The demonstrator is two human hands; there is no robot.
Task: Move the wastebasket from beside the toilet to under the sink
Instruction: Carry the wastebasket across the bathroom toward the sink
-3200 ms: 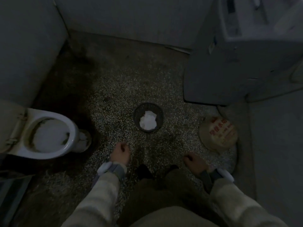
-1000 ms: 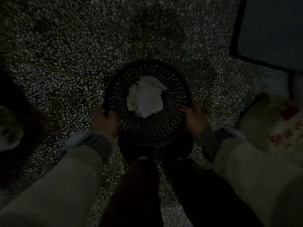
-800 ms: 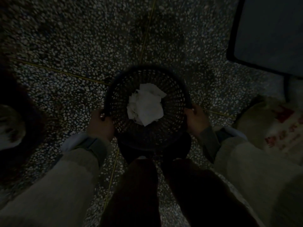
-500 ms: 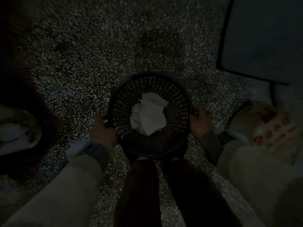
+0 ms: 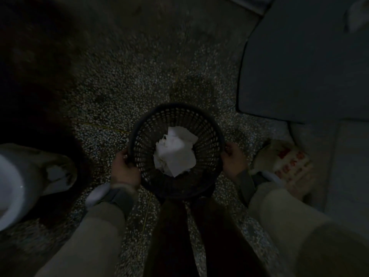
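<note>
Since a moment ago the wastebasket [image 5: 175, 150] has come up and toward you: it sits lower in the view now, with more of the speckled floor [image 5: 139, 80] showing beyond it, and the toilet [image 5: 18, 182] has slid further into view at the left edge.

Your left hand [image 5: 124, 168] is wrapped over the basket's left rim, fingers curled round the dark edge. Your right hand [image 5: 232, 158] grips the right rim in the same way, thumb on top. Both are clamped on the basket, one on each side.

The basket is a dark, round, perforated one, held roughly upright between your hands, just ahead of your legs [image 5: 191, 232]. Whether its base touches the floor, you cannot tell from here; the light is too dim. A crumpled white paper [image 5: 175, 154] lies inside it, near the middle.

A pale sack with red lettering [image 5: 287, 166] lies on the floor just beside your right wrist. A large grey appliance [image 5: 299, 62] fills the upper right corner of the floor.
</note>
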